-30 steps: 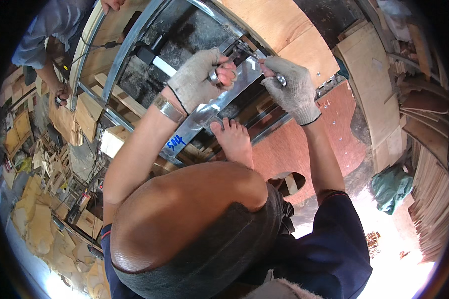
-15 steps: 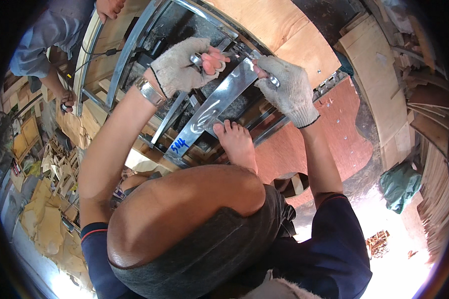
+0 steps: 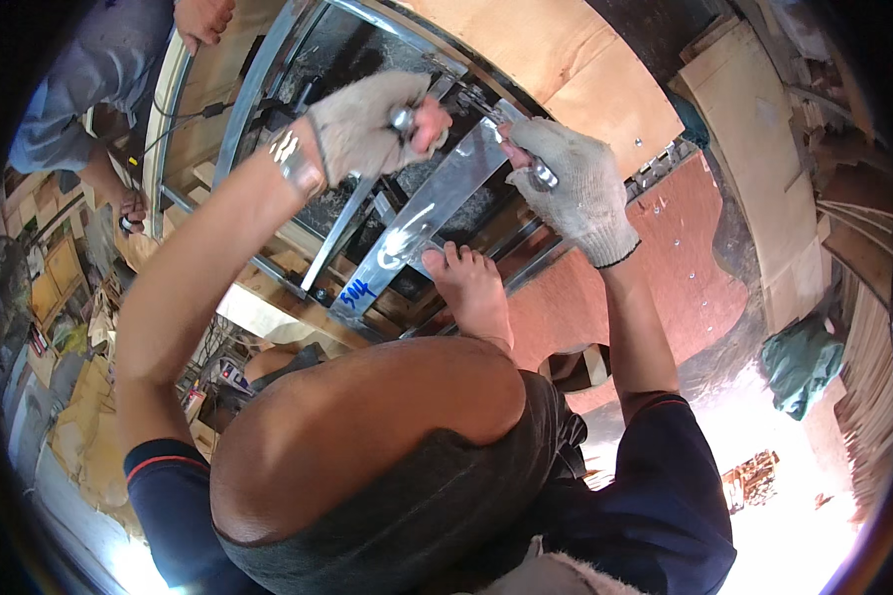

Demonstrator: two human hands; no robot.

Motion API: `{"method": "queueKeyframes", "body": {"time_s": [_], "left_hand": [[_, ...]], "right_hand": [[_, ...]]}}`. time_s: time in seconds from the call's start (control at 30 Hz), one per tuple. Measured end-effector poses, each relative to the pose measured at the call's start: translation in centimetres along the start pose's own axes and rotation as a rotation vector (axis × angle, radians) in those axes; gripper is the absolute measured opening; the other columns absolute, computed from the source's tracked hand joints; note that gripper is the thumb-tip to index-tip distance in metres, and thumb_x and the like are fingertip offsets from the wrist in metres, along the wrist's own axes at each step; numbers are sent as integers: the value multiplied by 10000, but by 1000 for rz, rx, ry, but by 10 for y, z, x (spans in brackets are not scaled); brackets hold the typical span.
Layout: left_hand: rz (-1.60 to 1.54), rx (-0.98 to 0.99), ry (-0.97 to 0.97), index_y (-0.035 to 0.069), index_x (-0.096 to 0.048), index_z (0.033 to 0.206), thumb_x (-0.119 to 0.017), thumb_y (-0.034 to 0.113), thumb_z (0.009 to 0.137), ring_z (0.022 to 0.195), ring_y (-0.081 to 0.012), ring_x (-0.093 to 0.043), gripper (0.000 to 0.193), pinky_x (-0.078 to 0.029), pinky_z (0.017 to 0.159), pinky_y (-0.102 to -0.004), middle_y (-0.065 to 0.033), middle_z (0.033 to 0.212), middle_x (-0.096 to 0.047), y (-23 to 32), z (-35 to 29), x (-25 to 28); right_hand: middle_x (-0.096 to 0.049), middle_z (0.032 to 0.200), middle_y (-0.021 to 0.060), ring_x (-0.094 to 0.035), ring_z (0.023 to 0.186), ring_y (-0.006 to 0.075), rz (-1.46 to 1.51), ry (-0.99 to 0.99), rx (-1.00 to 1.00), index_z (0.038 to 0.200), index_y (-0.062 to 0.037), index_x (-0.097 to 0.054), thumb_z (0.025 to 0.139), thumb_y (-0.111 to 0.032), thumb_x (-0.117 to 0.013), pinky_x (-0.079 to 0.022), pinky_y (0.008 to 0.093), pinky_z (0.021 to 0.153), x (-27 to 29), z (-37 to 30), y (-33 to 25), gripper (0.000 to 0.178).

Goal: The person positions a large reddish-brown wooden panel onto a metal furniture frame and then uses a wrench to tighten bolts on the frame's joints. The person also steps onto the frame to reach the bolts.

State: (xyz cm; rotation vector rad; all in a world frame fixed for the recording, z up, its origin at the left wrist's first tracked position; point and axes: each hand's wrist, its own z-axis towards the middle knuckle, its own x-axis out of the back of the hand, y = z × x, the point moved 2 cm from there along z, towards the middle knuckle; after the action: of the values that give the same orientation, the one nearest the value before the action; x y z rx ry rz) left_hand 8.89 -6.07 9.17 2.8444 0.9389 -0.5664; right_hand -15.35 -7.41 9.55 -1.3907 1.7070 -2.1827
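Observation:
My left hand [image 3: 372, 127], in a pale knitted work glove with bare fingertips, is closed around a shiny wrench [image 3: 403, 120]. Its rounded end sticks out of the fist. The hand is over a metal frame, near a bolted joint [image 3: 474, 99]. My right hand [image 3: 575, 183], gloved the same way, grips a second shiny wrench [image 3: 544, 175], whose far end reaches toward that joint. Between the hands, a flat metal bar [image 3: 417, 213] with blue marker writing slants down to the left. My bare foot [image 3: 469, 293] rests beside the bar. Fingers hide most of both tools.
Curved plywood [image 3: 585, 64] lies beyond my right hand, and a reddish board [image 3: 680, 248] at its right. Another person's hand [image 3: 203, 20] rests on a curved panel at upper left; their other hand [image 3: 131, 210] is lower. Wood scraps [image 3: 84, 416] and a green bag [image 3: 802, 365] lie around.
My left hand has moved slightly up and right with its wrench, and my left elbow has swung outward. My right hand stays almost in place.

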Motion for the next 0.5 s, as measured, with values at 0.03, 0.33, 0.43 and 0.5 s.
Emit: {"method": "queueKeyframes", "body": {"time_s": [0.03,0.33,0.43,0.5], "left_hand": [[140,-41,-50,-161,-432,1355,-509,229,1080,599,-93,-479,484,-493,511,-254,-3,781,-470,-6,-10,2],[-97,-21,-328,-116,-469,1249,-548,241,1073,687,-86,-513,406,-542,596,-243,-33,886,-522,-8,-31,20],[-101,41,-439,-112,-505,1150,-574,219,1055,688,-97,-532,352,-565,607,-248,-44,869,-540,4,-24,22],[-20,9,-298,-196,-339,1451,-490,259,1106,587,-28,-436,591,-495,533,-201,9,875,-444,11,-21,26]], "right_hand": [[-733,1031,129,-716,884,343,4,14,16,1103,-100,-713,890,-167,-752,-585,399,755,0,-1,1,226],[-747,1047,108,-729,889,333,43,33,-4,1091,-109,-728,912,-199,-751,-591,394,755,-2,-1,0,201],[-747,1028,116,-728,885,334,38,40,-16,1078,-104,-738,920,-199,-746,-589,391,753,-1,1,-2,185],[-747,1016,121,-726,879,335,35,32,-31,1073,-100,-742,926,-201,-740,-586,390,748,0,1,-3,179]]}}
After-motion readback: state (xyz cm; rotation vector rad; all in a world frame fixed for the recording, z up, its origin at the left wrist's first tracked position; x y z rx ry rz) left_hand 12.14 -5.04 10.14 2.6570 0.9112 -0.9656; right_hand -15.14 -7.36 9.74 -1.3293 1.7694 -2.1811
